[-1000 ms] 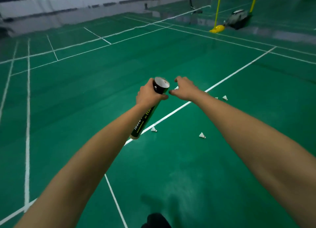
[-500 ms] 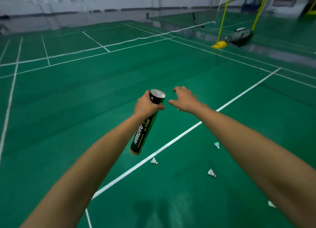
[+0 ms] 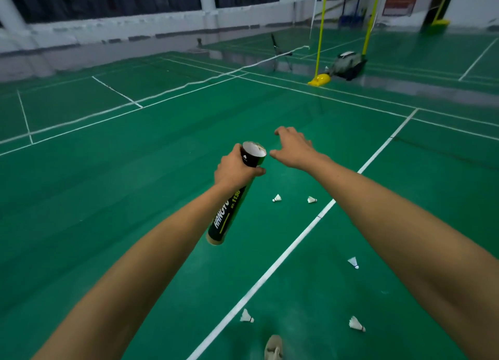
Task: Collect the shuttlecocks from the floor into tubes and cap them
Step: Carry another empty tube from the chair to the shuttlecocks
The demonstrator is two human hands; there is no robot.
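My left hand [image 3: 234, 169] grips a black shuttlecock tube [image 3: 229, 213] near its open top end, which tilts away from me; white shows inside the mouth. My right hand [image 3: 294, 147] hovers just right of the tube's mouth with fingers spread and holds nothing. Several white shuttlecocks lie on the green floor: one [image 3: 277, 198] and another [image 3: 312, 199] just past the tube, one [image 3: 353, 262] under my right forearm, and two near my feet [image 3: 246, 316] [image 3: 356, 324]. No cap is visible.
A white court line [image 3: 283, 254] runs diagonally between the shuttlecocks. My shoe [image 3: 273, 347] shows at the bottom edge. Far right stand a yellow net post with its base [image 3: 319, 79] and a dark bag [image 3: 348, 64]. A white wall closes the far side.
The view has tilted and moved forward, bringing more shuttlecocks into sight near my feet. My right hand has opened and drawn slightly away from the tube's mouth. The left hand keeps its hold.
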